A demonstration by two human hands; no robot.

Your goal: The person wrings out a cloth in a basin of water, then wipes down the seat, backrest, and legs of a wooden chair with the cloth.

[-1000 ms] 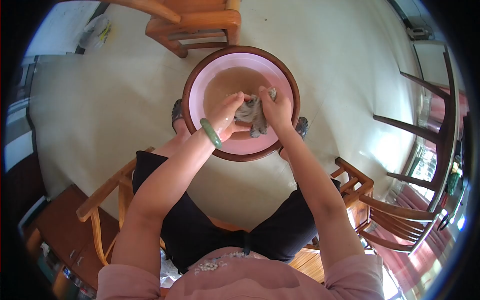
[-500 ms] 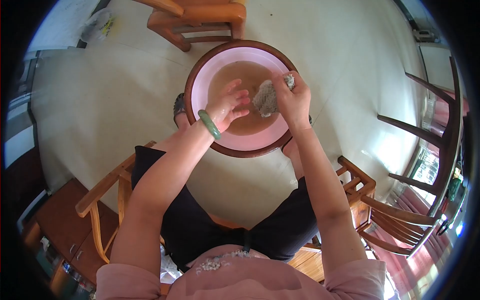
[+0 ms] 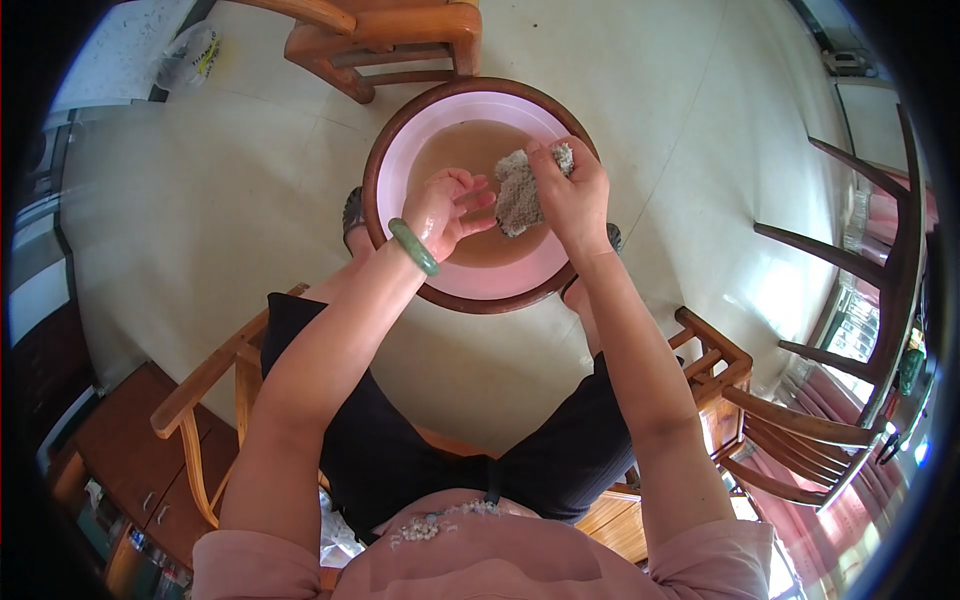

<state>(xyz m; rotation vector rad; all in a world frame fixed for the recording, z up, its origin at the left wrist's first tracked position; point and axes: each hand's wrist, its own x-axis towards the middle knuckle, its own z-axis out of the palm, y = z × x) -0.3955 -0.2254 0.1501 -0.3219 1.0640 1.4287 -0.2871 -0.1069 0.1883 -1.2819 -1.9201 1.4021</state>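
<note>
A pink basin (image 3: 500, 286) with a brown rim stands on the floor between my feet, holding cloudy brownish water (image 3: 452, 150). Above the water, my right hand (image 3: 577, 195) is closed round a wet grey knitted cloth (image 3: 519, 195); part of it pokes out past the thumb and the rest hangs to the left. My left hand (image 3: 450, 210), a green bangle at its wrist, is over the basin just left of the cloth. Its fingers are apart and slightly curled, with nothing in them.
A wooden stool (image 3: 385, 45) stands just beyond the basin. Wooden chairs are on both sides, one (image 3: 790, 440) at lower right. A plastic bag (image 3: 190, 55) lies on the floor at upper left. A dark-legged piece of furniture (image 3: 890, 270) is at far right.
My right hand and the cloth have shifted slightly up and left. The left hand's fingers have curled a little and now sit closer to the cloth.
</note>
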